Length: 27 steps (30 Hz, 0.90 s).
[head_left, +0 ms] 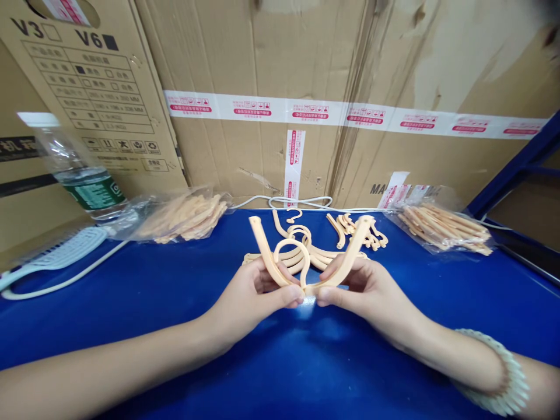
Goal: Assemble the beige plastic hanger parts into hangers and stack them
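Note:
A pale wooden-coloured clothes hanger is held up in front of me, with its two curved arms rising in a V and its hook standing between them. My left hand pinches the left arm near the middle joint. At the other side, my right hand pinches the right arm close to the same joint. Fingertips partly cover the joint, so I cannot tell how the pieces meet. Behind my hands lie several matching hangers, partly hidden, and a heap of loose hooks.
Plastic bags of hanger pieces lie at the left and right of the blue table. A water bottle, a light blue hairbrush and a white cable are there too. Cardboard stands behind.

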### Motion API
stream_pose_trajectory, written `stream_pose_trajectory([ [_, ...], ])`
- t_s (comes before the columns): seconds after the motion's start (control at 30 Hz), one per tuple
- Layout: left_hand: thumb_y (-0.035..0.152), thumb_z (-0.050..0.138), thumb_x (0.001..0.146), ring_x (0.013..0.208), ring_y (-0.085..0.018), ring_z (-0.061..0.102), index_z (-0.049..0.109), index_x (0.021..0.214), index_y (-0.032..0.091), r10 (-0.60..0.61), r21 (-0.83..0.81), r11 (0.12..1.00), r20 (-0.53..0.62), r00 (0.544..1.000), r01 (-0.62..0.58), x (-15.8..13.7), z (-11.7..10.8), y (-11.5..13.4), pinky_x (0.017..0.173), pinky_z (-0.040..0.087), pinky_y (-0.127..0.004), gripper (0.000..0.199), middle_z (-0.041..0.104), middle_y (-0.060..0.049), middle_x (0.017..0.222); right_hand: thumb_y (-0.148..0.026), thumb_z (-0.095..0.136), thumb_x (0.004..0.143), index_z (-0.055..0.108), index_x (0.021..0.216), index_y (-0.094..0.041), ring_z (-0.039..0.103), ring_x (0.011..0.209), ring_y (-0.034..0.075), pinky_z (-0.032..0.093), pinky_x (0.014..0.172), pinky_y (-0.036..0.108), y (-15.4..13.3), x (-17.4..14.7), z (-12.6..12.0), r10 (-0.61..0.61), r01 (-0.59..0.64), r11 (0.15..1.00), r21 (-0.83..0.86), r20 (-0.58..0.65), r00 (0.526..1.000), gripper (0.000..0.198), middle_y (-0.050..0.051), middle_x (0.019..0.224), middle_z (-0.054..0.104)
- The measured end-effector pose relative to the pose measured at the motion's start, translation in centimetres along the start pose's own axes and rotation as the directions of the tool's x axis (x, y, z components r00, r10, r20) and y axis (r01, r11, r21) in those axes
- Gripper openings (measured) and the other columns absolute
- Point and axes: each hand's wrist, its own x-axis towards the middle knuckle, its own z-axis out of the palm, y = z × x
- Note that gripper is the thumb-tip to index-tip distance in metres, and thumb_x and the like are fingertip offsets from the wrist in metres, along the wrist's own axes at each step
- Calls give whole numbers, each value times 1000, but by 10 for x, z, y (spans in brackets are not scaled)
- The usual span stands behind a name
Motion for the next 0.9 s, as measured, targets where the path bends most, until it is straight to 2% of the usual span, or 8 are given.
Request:
stream_pose_trajectory([
  [0.1,24,83,70,68,-13,69,66,81,14,-22,-28,999,-71,997,20,3,-11,10,64,57,-21,22,74,-2,76,-29,87,64,65,78,-17,69,60,15,59,58,25,-16,6,-25,34,-32,998,-49,56,998,28,0,66,70],
  [0.2,22,84,68,66,-10,67,63,74,14,2,-34,999,-82,997,-5,10,-31,25,62,55,-18,23,73,-1,79,-27,85,68,67,75,-18,67,57,13,57,55,23,-36,13,-58,-61,90,963,-253,121,991,21,0,65,70],
  [0.3,23,83,69,68,-9,66,68,76,15,35,39,999,-43,998,-34,18,-53,39,66,54,-16,18,70,0,75,-28,82,71,71,74,-18,67,61,13,54,56,21,-51,17,-87,-186,250,795,-552,170,968,15,1,69,71],
  [0.4,24,82,69,69,-11,66,68,78,17,-23,272,962,38,999,12,23,-67,45,64,52,-18,18,71,0,74,-31,75,77,72,79,-18,69,67,17,54,60,25,-56,18,-104,-147,304,558,-772,269,952,13,3,74,73],
  [0.5,28,78,73,71,-13,66,66,76,18,-6,582,809,144,990,-80,22,-70,47,64,51,-22,15,71,0,75,-31,70,80,71,80,-18,69,68,18,54,63,28,-56,18,-109,-72,343,417,-841,346,935,13,4,78,73],
  [0.6,29,73,77,72,-15,65,64,74,19,53,758,602,278,959,-252,16,-65,50,68,50,-25,14,70,1,76,-27,68,81,70,79,-20,68,87,22,53,77,32,-53,18,-106,-122,467,296,-833,452,883,8,6,88,72],
  [0.73,25,70,77,71,-14,59,62,74,20,94,862,322,381,920,-391,7,-60,54,66,43,-25,10,65,3,75,-22,68,80,69,78,-21,62,100,23,49,88,36,-42,21,-100,-168,574,219,-789,549,819,3,7,98,67],
  [0.9,15,60,80,69,-15,55,56,75,19,55,884,55,462,885,-464,3,-54,48,63,37,-27,8,61,1,76,-16,66,78,69,83,-19,61,96,23,49,85,38,-35,25,-92,-119,550,166,-819,537,835,7,8,102,64],
])
